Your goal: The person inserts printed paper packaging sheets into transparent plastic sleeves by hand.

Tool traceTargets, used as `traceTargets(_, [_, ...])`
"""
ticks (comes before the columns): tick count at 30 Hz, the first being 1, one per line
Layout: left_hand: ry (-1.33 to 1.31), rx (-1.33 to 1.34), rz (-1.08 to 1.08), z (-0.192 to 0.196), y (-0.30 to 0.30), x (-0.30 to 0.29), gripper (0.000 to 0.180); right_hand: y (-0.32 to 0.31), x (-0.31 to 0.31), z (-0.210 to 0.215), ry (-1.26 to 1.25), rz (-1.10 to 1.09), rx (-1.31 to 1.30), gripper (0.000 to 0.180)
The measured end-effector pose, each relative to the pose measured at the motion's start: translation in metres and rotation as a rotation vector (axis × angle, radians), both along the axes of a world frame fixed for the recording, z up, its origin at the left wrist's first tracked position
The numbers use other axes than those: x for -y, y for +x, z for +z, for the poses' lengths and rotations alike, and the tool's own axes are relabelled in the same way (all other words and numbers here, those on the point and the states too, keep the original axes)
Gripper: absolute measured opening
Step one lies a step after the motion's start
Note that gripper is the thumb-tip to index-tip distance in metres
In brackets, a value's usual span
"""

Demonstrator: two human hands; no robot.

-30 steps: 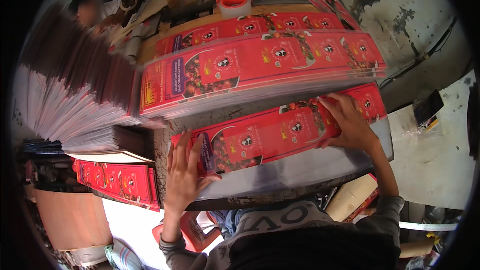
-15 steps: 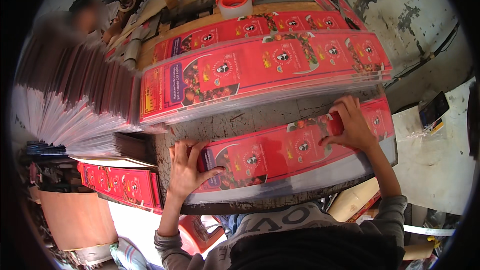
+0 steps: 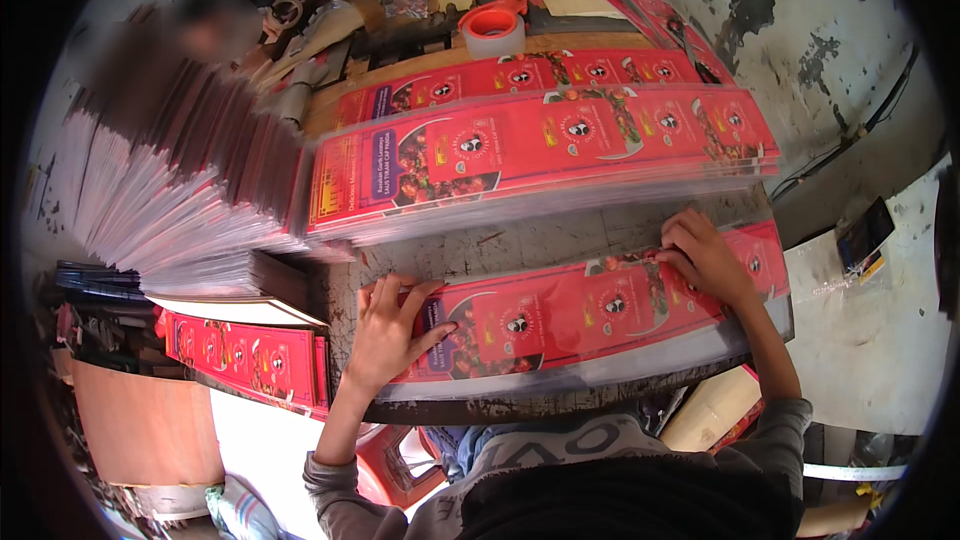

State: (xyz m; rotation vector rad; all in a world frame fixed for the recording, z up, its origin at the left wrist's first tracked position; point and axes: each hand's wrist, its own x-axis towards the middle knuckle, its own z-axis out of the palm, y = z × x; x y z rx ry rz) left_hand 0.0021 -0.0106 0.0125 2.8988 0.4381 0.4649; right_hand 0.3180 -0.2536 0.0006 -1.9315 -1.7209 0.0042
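Observation:
A long red printed sheet [image 3: 560,318], with round emblems and food pictures, lies on a whitish clear plastic layer [image 3: 560,375] at the table's near side. My left hand [image 3: 388,338] rests across the sheet's left end, thumb and fingers spread apart. At the far edge, toward the right, my right hand [image 3: 703,262] has its fingers bent and drawn to the thumb, pinching the sheet's edge. Just beyond, a thick stack of similar red sheets [image 3: 530,165] in clear plastic runs almost parallel to it.
Tall piles of plastic-sleeved sheets [image 3: 200,180] lean at the left, before a blurred person. More red sheets [image 3: 250,360] lie below them. A tape roll with a red core [image 3: 493,28] stands at the back. A peeling wall [image 3: 790,40] borders the right side.
My right thumb has moved away from me to the sheet's far edge, and the fingers have closed toward it. My left hand keeps nearly the same place. The whole view has shifted slightly.

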Motion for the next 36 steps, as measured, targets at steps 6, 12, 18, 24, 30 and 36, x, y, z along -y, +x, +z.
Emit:
traceTargets(6, [-0.054, 0.022, -0.019, 0.005, -0.002, 0.002, 0.053, -0.004, 0.004, 0.005, 0.058, 0.01, 0.067, 0.019])
traceTargets(12, [-0.109, 0.148, -0.019, 0.023, -0.001, 0.007, 0.054, -0.008, 0.012, 0.029, 0.196, -0.031, 0.107, 0.017])
traceTargets(18, [-0.027, 0.283, 0.017, 0.027, -0.002, 0.008, 0.036, -0.013, 0.011, 0.06, 0.36, -0.023, 0.162, 0.013])
traceTargets(24, [0.069, 0.524, -0.012, 0.044, 0.009, 0.006, 0.014, -0.004, 0.003, 0.081, 0.433, -0.064, 0.234, 0.011])
traceTargets(30, [0.216, 0.628, 0.107, 0.083, 0.036, -0.028, 0.012, 0.022, -0.038, 0.111, 0.504, -0.171, 0.259, 0.009])
traceTargets(36, [0.383, 0.6, 0.03, 0.094, 0.089, -0.089, 0.011, 0.076, -0.104, 0.1, 0.432, -0.108, 0.103, 0.015])
